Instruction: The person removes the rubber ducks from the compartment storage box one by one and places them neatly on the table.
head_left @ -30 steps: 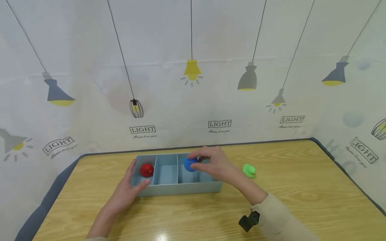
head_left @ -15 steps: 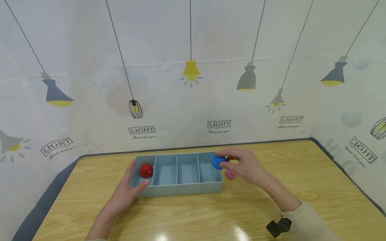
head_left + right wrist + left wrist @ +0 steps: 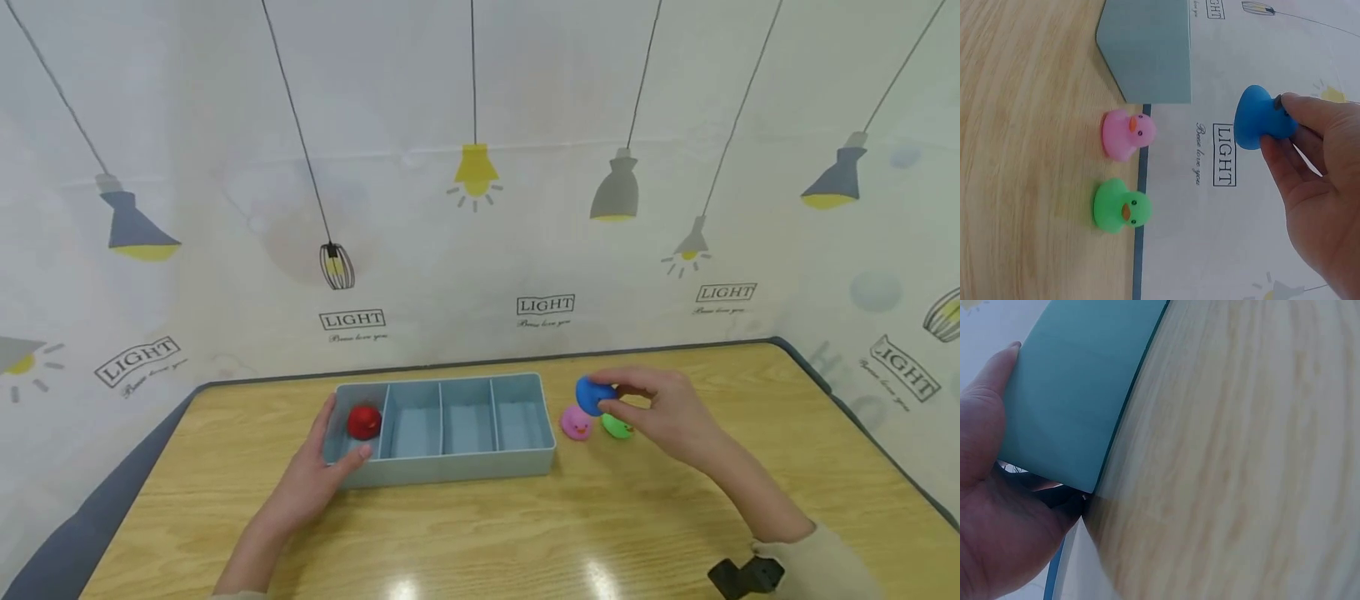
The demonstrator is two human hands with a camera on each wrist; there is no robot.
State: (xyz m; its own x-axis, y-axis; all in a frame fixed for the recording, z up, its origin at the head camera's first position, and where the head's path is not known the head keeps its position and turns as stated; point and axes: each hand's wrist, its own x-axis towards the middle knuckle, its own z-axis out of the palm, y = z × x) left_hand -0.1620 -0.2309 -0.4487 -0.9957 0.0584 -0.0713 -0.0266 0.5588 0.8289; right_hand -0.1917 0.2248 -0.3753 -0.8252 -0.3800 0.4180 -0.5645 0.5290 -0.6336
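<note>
A blue rubber duck (image 3: 1254, 119) is pinched between the thumb and fingers of my right hand (image 3: 667, 412), raised above the table to the right of the box. Beneath it on the table stand a pink rubber duck (image 3: 1124, 134) and a green rubber duck (image 3: 1119, 206), side by side; in the head view the green one is partly covered by my right hand. My left hand (image 3: 311, 475) grips the left end of a light blue divided box (image 3: 450, 471), thumb over the front rim. In the box's leftmost compartment sits a red rubber duck (image 3: 363, 422).
The wooden table (image 3: 480, 542) has a dark edge at the back and sides. Behind it hangs a pale cloth (image 3: 420, 208) printed with lamps. A black device (image 3: 746, 577) is strapped at my right wrist.
My right hand has carried the blue duck out of the box and to the right, past its right end. The pink duck has come into sight. My left hand stays on the box.
</note>
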